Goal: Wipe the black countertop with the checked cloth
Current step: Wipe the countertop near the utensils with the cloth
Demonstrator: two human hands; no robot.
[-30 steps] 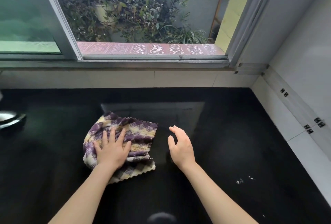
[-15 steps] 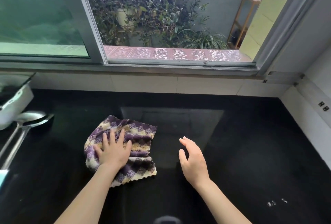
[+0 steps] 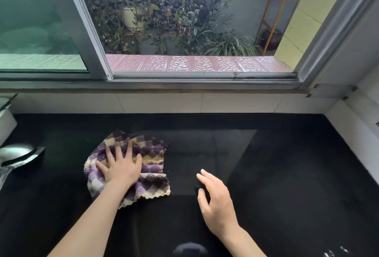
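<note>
Wipe in progress, L hand (image 3: 121, 171) flat on checked cloth (image 3: 131, 166).
Fingers (image 3: 129, 149) splayed to press cloth onto surface (image 3: 287, 174); R hand (image 3: 215, 201) loosely open, empty.

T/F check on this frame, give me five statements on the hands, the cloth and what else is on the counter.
1. The left hand lies flat on the checked cloth. True.
2. The right hand grips a corner of the cloth. False: it is apart from the cloth, open, holding nothing.
3. A metal spoon lies at the left edge of the black countertop. True.
4. The cloth is folded into a neat square. False: it is crumpled and bunched under the hand.
5. White specks sit on the counter at the near right. True.
</note>
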